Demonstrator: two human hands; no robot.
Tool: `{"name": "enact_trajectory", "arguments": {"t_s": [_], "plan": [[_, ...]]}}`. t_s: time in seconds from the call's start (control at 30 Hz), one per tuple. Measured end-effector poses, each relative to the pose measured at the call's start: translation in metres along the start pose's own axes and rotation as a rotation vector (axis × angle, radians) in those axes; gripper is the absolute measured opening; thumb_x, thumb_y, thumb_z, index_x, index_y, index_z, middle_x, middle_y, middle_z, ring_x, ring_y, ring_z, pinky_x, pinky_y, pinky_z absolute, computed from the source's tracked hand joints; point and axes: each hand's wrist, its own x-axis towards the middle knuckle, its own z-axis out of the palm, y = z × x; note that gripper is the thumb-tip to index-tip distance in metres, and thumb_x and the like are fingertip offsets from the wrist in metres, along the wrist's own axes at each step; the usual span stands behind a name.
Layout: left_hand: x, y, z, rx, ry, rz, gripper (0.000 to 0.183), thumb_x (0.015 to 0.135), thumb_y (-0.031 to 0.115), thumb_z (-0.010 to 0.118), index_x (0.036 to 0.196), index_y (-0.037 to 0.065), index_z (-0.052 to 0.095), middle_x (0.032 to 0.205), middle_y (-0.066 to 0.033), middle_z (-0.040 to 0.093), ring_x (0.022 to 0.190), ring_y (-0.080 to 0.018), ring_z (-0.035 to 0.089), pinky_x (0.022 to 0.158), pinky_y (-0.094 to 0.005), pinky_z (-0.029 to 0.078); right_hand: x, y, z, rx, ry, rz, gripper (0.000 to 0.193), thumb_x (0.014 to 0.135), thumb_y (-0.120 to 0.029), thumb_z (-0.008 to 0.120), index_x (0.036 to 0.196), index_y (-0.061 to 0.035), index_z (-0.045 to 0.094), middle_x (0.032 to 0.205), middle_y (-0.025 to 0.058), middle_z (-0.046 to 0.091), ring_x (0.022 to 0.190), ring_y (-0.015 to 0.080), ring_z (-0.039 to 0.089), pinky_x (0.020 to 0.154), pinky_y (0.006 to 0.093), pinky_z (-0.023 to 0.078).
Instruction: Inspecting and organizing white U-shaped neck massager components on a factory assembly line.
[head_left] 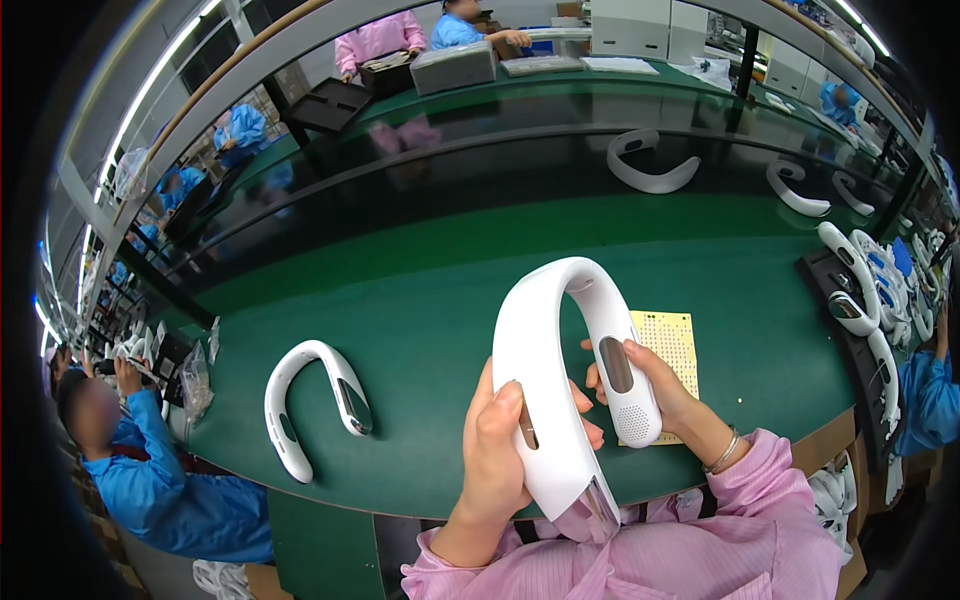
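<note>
A white U-shaped neck fan (pixel 545 350) is held up over the bench, its curved top away from me. My left hand (pixel 495 450) is closed around its left arm, with the thumb by a dark oval inset on the side. Around the other arm, my right hand (pixel 655 385) grips with the thumb beside a grey oval panel, above a patch of small holes. Some fingers of both hands are hidden behind the fan. A yellow printed sheet (pixel 675 345) lies on the green bench under my right hand. Another white neck fan (pixel 290 385) rests on the bench to the left.
Beyond the green bench (pixel 430 290), a dark conveyor carries neck fans (pixel 655 180) at the back right. A black tray (pixel 840 310) of white parts stands at the right edge. A co-worker in blue (pixel 160 490) sits at the left; others work across the line.
</note>
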Motion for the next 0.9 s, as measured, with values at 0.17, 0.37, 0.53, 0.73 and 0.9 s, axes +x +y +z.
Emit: {"name": "enact_trajectory", "arguments": {"t_s": [0.17,0.37,0.53,0.73,0.9], "plan": [[0.000,-0.001,0.001,0.010,0.032,-0.024,0.047,0.087,0.032,0.035,0.115,-0.005,0.040,0.072,-0.0147,0.057,0.052,-0.0222,0.062,0.046,-0.0327,0.055,0.000,0.001,0.000,0.020,0.012,0.048,0.053,0.091,-0.046,0.043,0.122,-0.0033,0.046,0.082,0.0055,0.061,0.071,0.0111,0.058,0.062,0.0236,0.049],[-0.001,-0.002,-0.002,0.019,0.007,-0.030,0.048,0.086,0.034,0.037,0.115,-0.004,0.040,0.072,-0.0155,0.057,0.051,-0.0227,0.061,0.046,-0.0333,0.055,0.000,0.004,0.001,0.136,-0.035,0.064,0.054,0.091,-0.044,0.042,0.125,-0.0021,0.040,0.083,0.0087,0.059,0.072,0.0161,0.061,0.064,0.0286,0.052],[-0.004,-0.005,-0.013,-0.005,-0.013,-0.007,0.051,0.086,0.035,0.039,0.116,-0.006,0.040,0.071,-0.0157,0.056,0.049,-0.0237,0.060,0.044,-0.0338,0.054,-0.002,0.001,0.003,0.142,-0.080,0.086,0.055,0.091,-0.044,0.043,0.126,-0.0020,0.038,0.082,0.0090,0.058,0.064,0.0169,0.060,0.057,0.0301,0.052],[0.007,-0.020,-0.062,-0.219,-0.220,0.042,0.050,0.090,0.031,0.037,0.125,-0.004,0.038,0.091,-0.0165,0.057,0.056,-0.0256,0.060,0.045,-0.0337,0.054,-0.009,-0.009,0.002,0.010,0.036,-0.079,0.051,0.090,-0.041,0.049,0.123,-0.0032,0.039,0.079,0.0060,0.054,0.058,0.0127,0.055,0.053,0.0266,0.048],[0.019,-0.038,-0.088,0.132,0.168,0.236,0.060,0.092,0.042,0.042,0.134,0.002,0.029,0.121,-0.0171,0.047,0.085,-0.0201,0.059,0.069,-0.0318,0.052,-0.026,-0.034,0.020,-0.262,0.053,-0.144,0.049,0.097,-0.036,0.035,0.134,-0.0043,0.029,0.097,0.0055,0.052,0.075,0.0096,0.054,0.067,0.0250,0.048]]}}
